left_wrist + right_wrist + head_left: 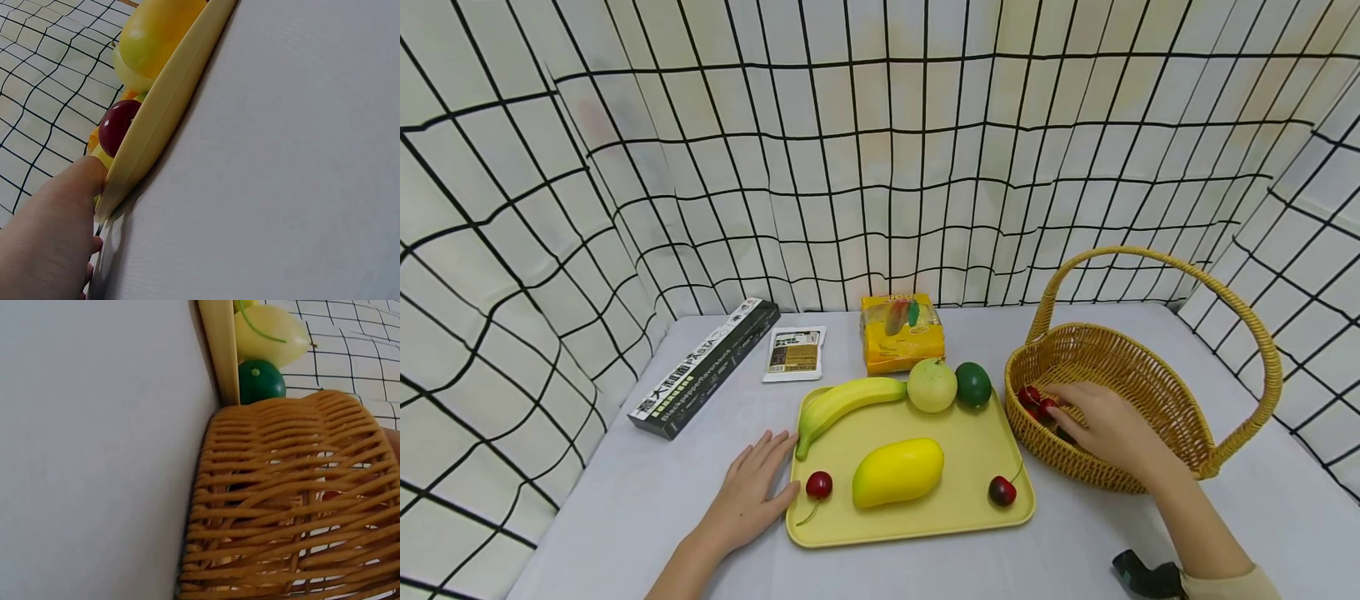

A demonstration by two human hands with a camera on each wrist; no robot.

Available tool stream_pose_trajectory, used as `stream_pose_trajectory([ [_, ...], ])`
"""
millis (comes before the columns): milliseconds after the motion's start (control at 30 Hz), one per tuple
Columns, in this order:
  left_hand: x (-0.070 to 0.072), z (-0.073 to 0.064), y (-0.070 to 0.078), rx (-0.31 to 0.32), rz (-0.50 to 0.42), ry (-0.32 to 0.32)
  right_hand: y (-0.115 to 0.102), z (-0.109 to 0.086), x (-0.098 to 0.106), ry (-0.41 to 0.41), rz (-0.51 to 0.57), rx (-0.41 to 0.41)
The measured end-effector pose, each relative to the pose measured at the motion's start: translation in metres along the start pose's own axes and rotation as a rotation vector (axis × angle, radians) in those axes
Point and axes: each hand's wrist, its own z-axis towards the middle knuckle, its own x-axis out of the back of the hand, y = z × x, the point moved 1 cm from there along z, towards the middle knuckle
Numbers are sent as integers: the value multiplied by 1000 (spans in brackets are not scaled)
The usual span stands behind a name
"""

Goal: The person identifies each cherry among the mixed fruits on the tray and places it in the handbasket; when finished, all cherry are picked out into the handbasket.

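My left hand [751, 492] lies at the left edge of the yellow tray [925, 523], fingers spread and its thumb touching the rim. A cherry [819, 485] with a stem sits on the tray near that thumb. My right hand [1108, 421] reaches into the wicker basket [1172, 400] and pinches a cherry [1047, 406] between thumb and fingertips. Beside it in the basket is another cherry [1028, 395]. In the right wrist view the basket's woven wall [294, 506] hides most of that hand.
The tray also bears a banana [842, 408], a mango [898, 472], a pale green round fruit [932, 386], a dark green fruit [973, 385] and a dark cherry [1002, 491]. Behind stand a pasta box [703, 367], a white sachet [794, 354] and a yellow packet [902, 333].
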Motion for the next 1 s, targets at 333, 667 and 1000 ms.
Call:
stream_pose_trajectory([
  [333, 0, 0, 1, 1, 2, 5, -24, 1, 6, 167, -3, 195],
  [667, 0, 0, 2, 16, 4, -6, -46, 0, 2, 183, 33, 329],
  [1000, 0, 0, 1, 17, 3, -17, -62, -2, -6, 132, 59, 413],
])
